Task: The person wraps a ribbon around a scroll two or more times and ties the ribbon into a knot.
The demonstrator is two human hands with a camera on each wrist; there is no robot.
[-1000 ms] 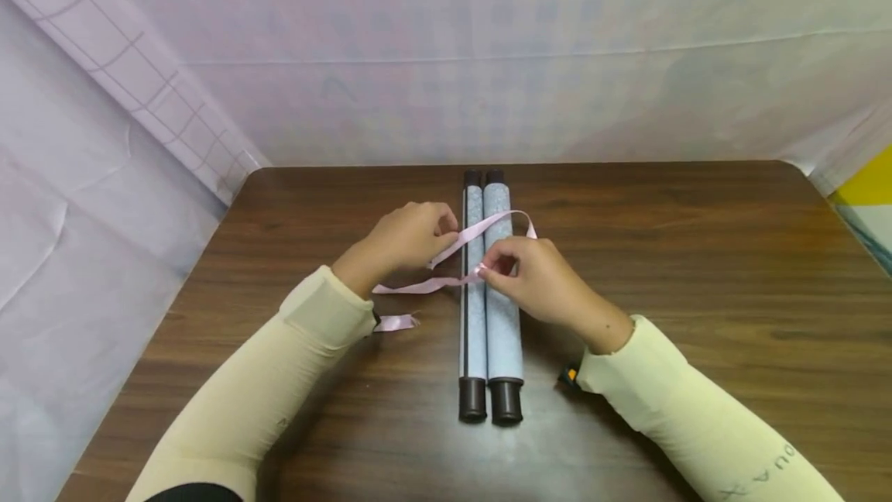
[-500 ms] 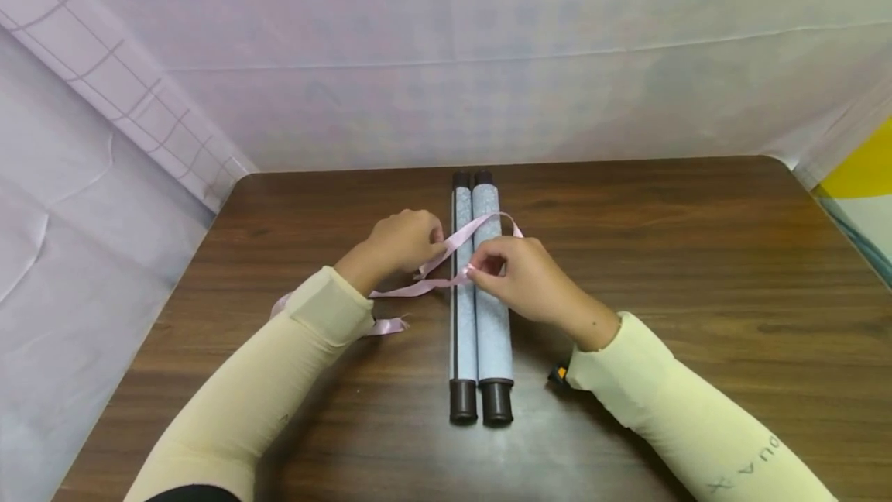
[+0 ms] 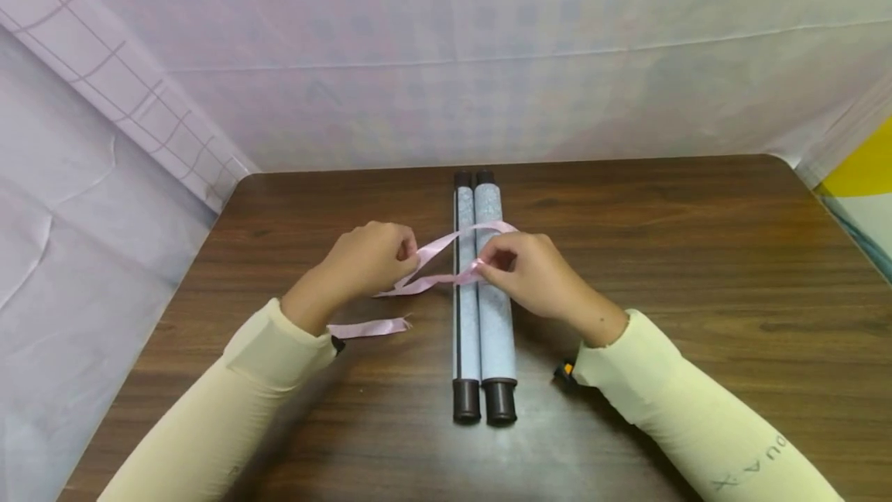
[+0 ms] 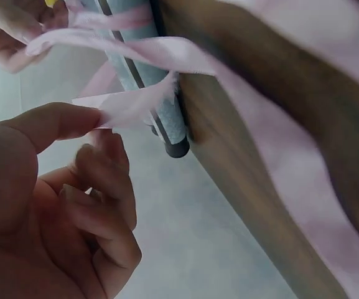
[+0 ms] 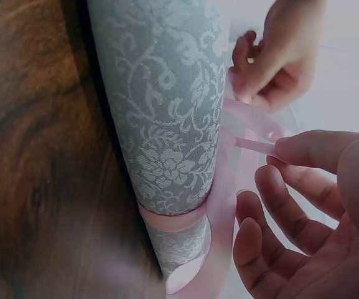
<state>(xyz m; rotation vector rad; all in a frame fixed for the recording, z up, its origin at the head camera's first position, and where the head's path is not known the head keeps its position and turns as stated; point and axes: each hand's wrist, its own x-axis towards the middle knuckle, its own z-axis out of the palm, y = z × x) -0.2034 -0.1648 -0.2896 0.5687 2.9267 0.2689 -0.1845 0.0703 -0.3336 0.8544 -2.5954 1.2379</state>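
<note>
A scroll (image 3: 496, 331), rolled from both ends into two parallel pale-blue floral rolls with dark end knobs, lies lengthwise on the table. My left hand (image 3: 365, 262), left of the rolls, pinches a strand of pink ribbon (image 4: 129, 103) between thumb and forefinger. Over the right roll, my right hand (image 3: 536, 277) pinches another part of the pink ribbon (image 3: 435, 280) between thumb and fingertips. In the right wrist view a ribbon band (image 5: 173, 222) runs round the roll. One frayed ribbon end (image 3: 369, 328) lies by my left wrist, the rest of that length hidden under the arm.
The brown wooden table (image 3: 662, 254) extends to both sides of the scroll. Behind it hangs a pale checked cloth (image 3: 446, 60), and white sheeting (image 3: 77, 215) drops on the left. Something yellow (image 3: 864, 165) shows at the far right.
My left hand has moved left and toward me, drawing its ribbon strand away from the rolls. My right hand keeps its pinch and has barely moved. The scroll stays in place.
</note>
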